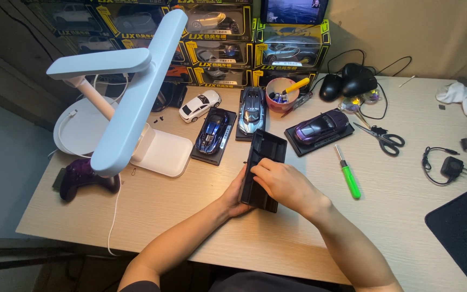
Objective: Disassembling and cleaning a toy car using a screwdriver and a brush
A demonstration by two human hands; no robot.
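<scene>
Both my hands hold a black rectangular display base [265, 154] that rests tilted on the wooden desk [201, 216]. My left hand [235, 196] grips its near left edge from beneath. My right hand [279, 184] lies over its near end, fingers curled onto the top. Just beyond stand a blue model car [212, 131] on a black base, a grey-blue model car [252, 110] on another base, a purple model car [320, 126] on a third, and a loose white model car [199, 105].
A white desk lamp [131, 86] reaches over the left side. A purple game controller [82, 177], green-handled screwdriver [348, 176], scissors [383, 138], pink cup of tools [282, 95], black mice [349, 81], charger [449, 166] and stacked yellow-black car boxes [217, 38] surround them.
</scene>
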